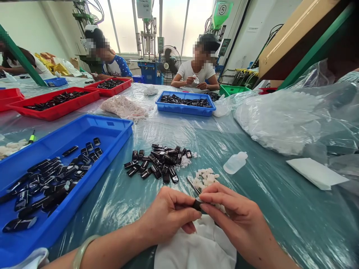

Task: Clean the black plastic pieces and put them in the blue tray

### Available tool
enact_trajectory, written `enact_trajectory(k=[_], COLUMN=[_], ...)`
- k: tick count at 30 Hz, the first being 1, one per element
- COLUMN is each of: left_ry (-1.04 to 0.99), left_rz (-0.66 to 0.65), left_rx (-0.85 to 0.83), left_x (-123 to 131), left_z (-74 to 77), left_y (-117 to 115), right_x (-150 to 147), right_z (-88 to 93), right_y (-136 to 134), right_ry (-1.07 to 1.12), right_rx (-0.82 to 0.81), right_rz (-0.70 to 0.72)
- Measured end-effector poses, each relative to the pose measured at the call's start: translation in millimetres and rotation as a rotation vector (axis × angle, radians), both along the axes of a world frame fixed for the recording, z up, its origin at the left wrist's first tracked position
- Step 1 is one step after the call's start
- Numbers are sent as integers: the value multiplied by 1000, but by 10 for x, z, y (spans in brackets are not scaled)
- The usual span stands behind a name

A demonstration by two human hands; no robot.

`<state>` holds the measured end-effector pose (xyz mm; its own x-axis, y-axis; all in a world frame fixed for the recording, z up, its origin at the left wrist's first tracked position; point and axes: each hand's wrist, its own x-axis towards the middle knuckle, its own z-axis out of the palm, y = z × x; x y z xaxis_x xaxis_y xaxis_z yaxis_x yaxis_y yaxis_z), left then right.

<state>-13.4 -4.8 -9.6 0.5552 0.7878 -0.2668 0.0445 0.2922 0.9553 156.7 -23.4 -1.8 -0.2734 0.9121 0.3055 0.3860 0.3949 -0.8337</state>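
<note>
My left hand (171, 211) pinches a small glossy black piece (197, 204) by its left end. From the other side, the fingertips of my right hand (232, 209) close on the same piece, where a bit of white shows. Most of the piece is hidden by fingers. Just beyond them, a thin pointed metal tool (193, 185) sticks up; I cannot tell whether it is held or lying there. Cream-white bits (206, 178) are heaped beside it. Farther off is a loose pile of black pieces (165, 157). A white cloth (196, 246) lies under my hands.
At left stands a blue tray (112, 123) holding black pieces. A small translucent bottle (235, 163) lies to the right, near folded white paper (315, 172) and a large clear bag (280, 119). Another blue tray (185, 108) and red trays (56, 114) stand farther back; two co-workers sit across the table.
</note>
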Motion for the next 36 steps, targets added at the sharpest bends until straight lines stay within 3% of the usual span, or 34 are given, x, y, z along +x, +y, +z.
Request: enact_trajectory(k=[16,21,29,36], left_ry=[48,24,-100,-172], left_rz=[-1,-6,99,107], left_rx=[36,-41,-182,-250], left_x=[-11,-3,-2,-11], left_z=[40,44,57,11], left_y=[-3,20,76,94], right_x=[-20,-12,47,33], right_z=[-24,-39,-97,-78], right_y=[-21,-3,59,95], right_ry=[-36,-24,40,-5], right_rx=[86,68,131,168], right_rz=[25,10,-170,-175])
